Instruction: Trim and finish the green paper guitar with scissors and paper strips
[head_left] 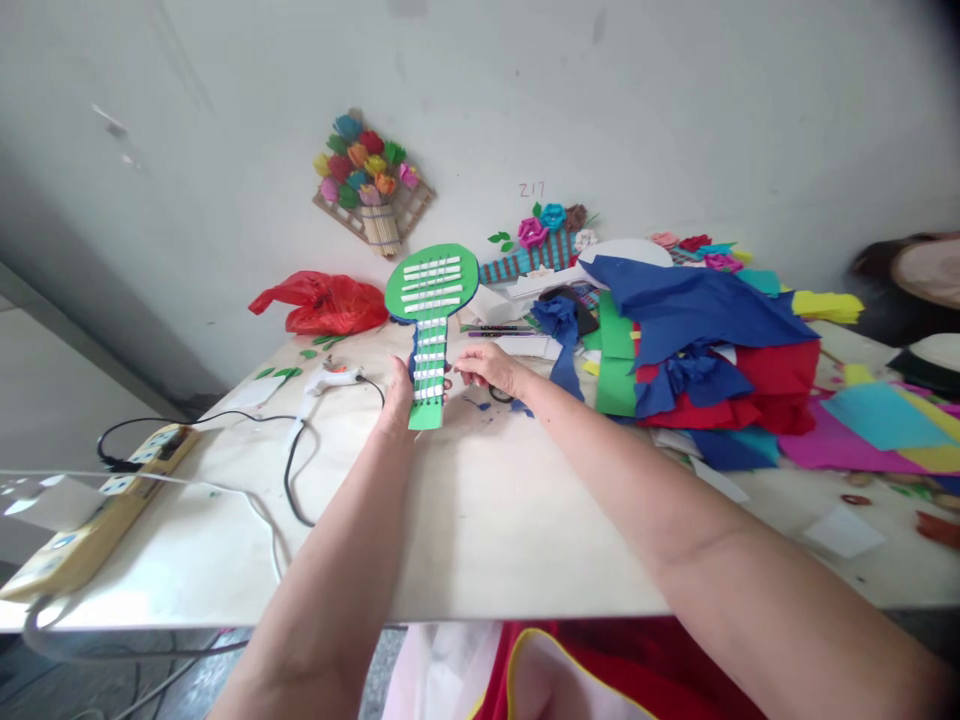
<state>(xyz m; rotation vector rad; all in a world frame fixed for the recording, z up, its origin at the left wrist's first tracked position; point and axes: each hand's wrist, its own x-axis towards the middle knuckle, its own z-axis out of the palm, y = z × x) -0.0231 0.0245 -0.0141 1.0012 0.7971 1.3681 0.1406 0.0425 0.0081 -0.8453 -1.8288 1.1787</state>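
Upright above the table stands a green paddle-shaped paper craft (430,345), a round head on a straight handle, with rows of white strips across it and a dark blue edge. My left hand (399,398) grips its handle, the thumb at the left edge and fingertips showing at the right edge. Close to the handle's right side, my right hand (489,368) has its fingers pinched together; whatever they hold is too small to make out. A black ring-shaped thing (501,396) lies just below that hand, partly hidden by it.
A white glue gun (334,379) with a black cord lies at left, near a yellow power strip (97,510) and a red plastic bag (330,303). Blue crumpled paper (697,310) and coloured sheets (877,425) pile up at right. Paper flowers (364,165) hang on the wall.
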